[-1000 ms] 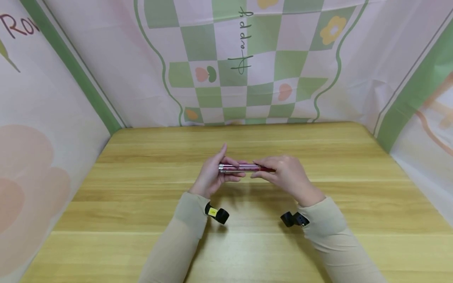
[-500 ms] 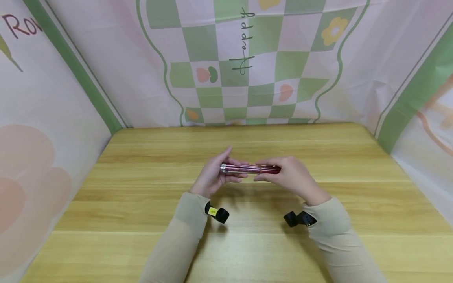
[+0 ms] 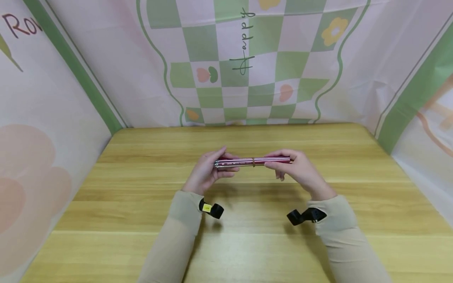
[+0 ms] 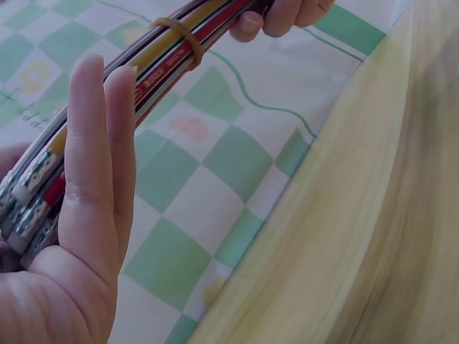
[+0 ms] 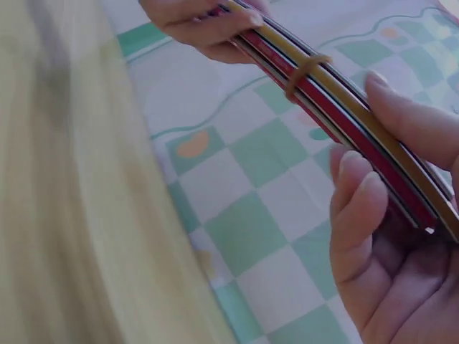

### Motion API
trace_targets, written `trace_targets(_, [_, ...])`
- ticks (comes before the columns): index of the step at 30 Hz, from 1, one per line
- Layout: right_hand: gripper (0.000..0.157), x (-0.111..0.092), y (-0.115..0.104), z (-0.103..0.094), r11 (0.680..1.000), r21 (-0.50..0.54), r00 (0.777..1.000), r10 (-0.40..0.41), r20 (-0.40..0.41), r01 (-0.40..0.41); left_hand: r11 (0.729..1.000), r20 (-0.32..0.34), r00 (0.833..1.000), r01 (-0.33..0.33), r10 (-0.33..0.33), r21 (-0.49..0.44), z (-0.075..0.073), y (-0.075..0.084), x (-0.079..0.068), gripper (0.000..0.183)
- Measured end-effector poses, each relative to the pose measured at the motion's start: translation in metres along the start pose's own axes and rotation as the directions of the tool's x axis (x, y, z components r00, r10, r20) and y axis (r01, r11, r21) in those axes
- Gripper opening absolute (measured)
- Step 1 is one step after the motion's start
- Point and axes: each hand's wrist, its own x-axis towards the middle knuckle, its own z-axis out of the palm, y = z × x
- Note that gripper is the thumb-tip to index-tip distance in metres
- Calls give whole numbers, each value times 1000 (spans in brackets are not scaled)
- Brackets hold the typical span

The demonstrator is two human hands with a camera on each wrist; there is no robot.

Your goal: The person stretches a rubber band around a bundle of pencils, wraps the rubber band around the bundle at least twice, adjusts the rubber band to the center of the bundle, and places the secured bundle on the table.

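Note:
A bundle of several pencils (image 3: 237,162), striped red, dark and white with a yellow one among them, is held level above the table. A tan rubber band (image 5: 305,75) circles it near the middle. At the ferrule ends (image 4: 32,183), my left hand (image 3: 205,171) holds the bundle; in the left wrist view two of its fingers stand nearly straight across the pencils. My right hand (image 3: 301,171) grips the opposite end between thumb and fingers, and the right wrist view shows those pencil ends close to the palm.
The wood-grain table (image 3: 247,243) spreads beneath both hands. Behind it hangs a printed cloth (image 3: 262,67) with green checks and the word "Happy"; more cloth closes in the left and right sides. Each wrist wears a black camera.
My right hand has moved right and turned, from covering the bundle's end to gripping it with thumb in front. The bundle has risen slightly, and the rubber band shows more plainly.

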Motion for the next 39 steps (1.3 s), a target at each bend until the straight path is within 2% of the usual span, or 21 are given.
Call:
trace_targets(4, [23,4,8,11,997,68,995,-41,-91,48,1000,-20,1000,-3,3,3,2,-1,1,33])
trace_targets(9, [32,8,16,27,996,55,967,-48,-250,64,1000,-58,998,-15,15,-6,5,-6,3,33])
trace_targets(14, [40,9,22,33,999,47,958,-10,-288,24,1000,-105,994,-14,14,1,6,-13,6,35])
trace_targets(18, [38,10,24,31,996,89,966,18,-258,6,1000,-123,992,-6,8,15,6,-16,7,34])
trace_targets(22, [20,12,27,27,975,223,985,42,-167,-4,999,-126,992,10,-5,40,4,-17,8,32])
trace_targets(24, [10,13,27,24,948,318,992,52,-116,-12,998,-123,992,20,-13,57,2,-17,9,32])
trace_targets(25, [10,13,28,22,931,365,994,57,-96,-18,997,-120,993,24,-16,67,1,-17,10,32])
trace_targets(30, [24,14,27,18,850,525,997,70,-40,-39,994,-113,993,31,-19,108,-3,-14,11,39])
trace_targets(34, [27,15,28,15,801,597,996,87,-28,-53,994,-112,993,35,-24,99,-7,-11,10,41])
trace_targets(39, [25,16,31,8,769,635,993,118,-32,-71,997,-136,990,35,-26,67,-14,-8,11,25])
